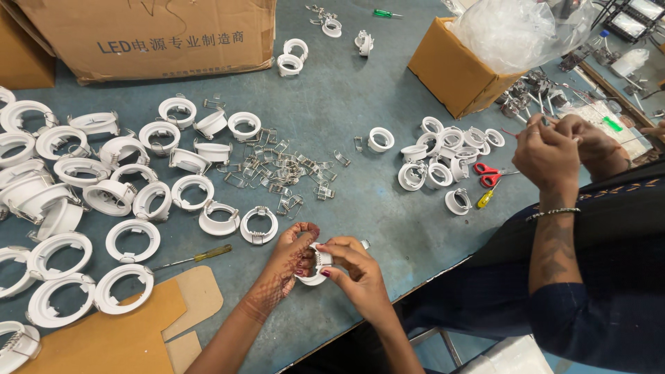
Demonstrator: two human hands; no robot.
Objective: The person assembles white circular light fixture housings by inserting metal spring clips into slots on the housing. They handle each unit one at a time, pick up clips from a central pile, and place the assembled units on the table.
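Here, left hand (294, 253) and right hand (350, 266) both grasp one white ring housing (315, 271), fingers pinching a spring clip at its rim. The clip could spring loose if a fingertip slips, landing among the loose clips (277, 176) on the tabletop (346, 104).

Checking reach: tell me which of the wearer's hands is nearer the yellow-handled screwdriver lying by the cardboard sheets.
Left. The left hand grips the white ring just right of the yellow-handled screwdriver; the right hand holds the ring's far side, farther away.
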